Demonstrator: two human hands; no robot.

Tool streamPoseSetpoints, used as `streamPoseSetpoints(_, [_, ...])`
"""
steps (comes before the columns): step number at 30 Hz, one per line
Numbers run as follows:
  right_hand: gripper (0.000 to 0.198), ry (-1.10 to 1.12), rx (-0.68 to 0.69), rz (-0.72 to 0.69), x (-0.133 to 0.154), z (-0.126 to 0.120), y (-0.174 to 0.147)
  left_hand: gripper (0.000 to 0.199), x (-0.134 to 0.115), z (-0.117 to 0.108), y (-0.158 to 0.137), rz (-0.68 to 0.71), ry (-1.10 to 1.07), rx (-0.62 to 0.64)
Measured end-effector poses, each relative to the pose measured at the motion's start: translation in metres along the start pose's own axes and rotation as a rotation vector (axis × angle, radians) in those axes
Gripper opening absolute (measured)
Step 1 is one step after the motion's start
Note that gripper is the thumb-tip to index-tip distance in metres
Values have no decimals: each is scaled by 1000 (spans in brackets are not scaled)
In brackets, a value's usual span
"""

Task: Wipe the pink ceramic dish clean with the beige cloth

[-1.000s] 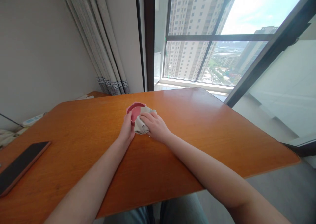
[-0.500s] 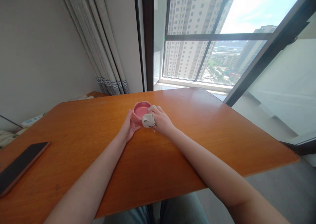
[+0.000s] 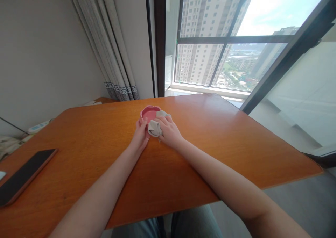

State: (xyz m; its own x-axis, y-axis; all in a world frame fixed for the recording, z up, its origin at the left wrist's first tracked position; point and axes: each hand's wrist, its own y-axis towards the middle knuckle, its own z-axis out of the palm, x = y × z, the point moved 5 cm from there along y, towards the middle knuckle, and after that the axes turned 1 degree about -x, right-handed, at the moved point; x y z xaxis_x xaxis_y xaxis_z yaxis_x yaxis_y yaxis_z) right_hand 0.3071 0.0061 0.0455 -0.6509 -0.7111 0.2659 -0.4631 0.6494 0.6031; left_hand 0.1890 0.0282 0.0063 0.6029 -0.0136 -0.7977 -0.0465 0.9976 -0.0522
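Note:
A pink bowl (image 3: 149, 113) with a wavy rim is held over the wooden table, its hollow facing up toward me. My left hand (image 3: 141, 135) grips its near left side, with the thumb at the rim and the other fingers under or behind it. My right hand (image 3: 169, 130) is closed on a bunched grey-beige cloth (image 3: 154, 128), which lies against the bowl's right side and rim. Cloth and fingers cover the right part of the bowl. Whether the bowl's base touches the table I cannot tell.
The brown wooden table (image 3: 99, 136) spreads around both hands. A dark flat phone-like slab (image 3: 27, 175) lies at the left, with a white corner of something (image 3: 2, 175) beside it. Behind the table are a grey curtain (image 3: 115, 56) and a large window (image 3: 225, 38).
My left thumb has moved onto the bowl's near rim, and the bowl is tilted a little differently. The cloth in my right hand has shifted slightly left. The view has turned slightly left.

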Motion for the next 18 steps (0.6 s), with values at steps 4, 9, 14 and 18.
streamPoseSetpoints(4, [27, -89, -100, 38, 3, -1, 0, 40, -3, 4, -5, 100, -45, -30])
streamPoseSetpoints(9, [9, -77, -20, -61, -7, -11, 5, 41, -5, 8, -6, -72, -8, 156])
streamPoseSetpoints(14, [13, -21, 124, -227, -13, -15, 6, 50, -6, -8, 2, -233, 117, 82])
streamPoseSetpoints(18, [22, -46, 154, -161, -13, -10, 5, 41, -6, -9, 6, -138, 64, 14])
